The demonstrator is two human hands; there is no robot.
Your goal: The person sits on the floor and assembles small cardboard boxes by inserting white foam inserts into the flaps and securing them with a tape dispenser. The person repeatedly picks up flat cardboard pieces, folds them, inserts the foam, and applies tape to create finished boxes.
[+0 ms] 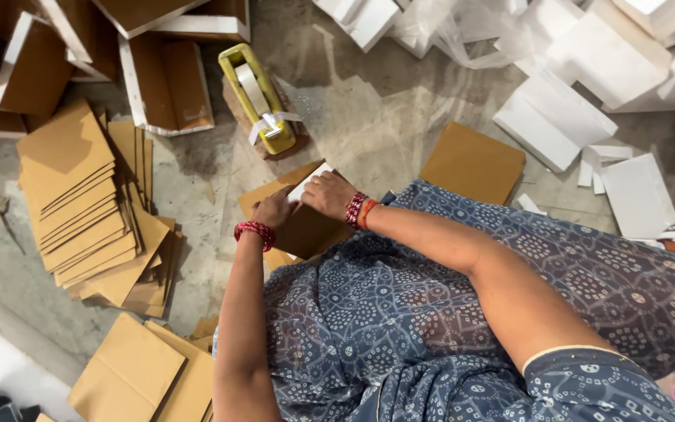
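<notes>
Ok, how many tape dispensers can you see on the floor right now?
1. The yellow tape dispenser lies on the concrete floor just beyond both hands, between the brown cardboard pieces at left and the white boxes at right. Another could be hidden under the piles.

We see bare floor [369, 117] open ahead of fingers [318, 186]; yellow tape dispenser [258, 98] blocks ahead-left, brown card stack [87, 203] crowds left, white boxes [580, 70] far right.

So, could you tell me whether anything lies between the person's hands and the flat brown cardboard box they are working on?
Nothing visible does: the left hand and right hand both rest directly on the flat brown cardboard box.
</notes>
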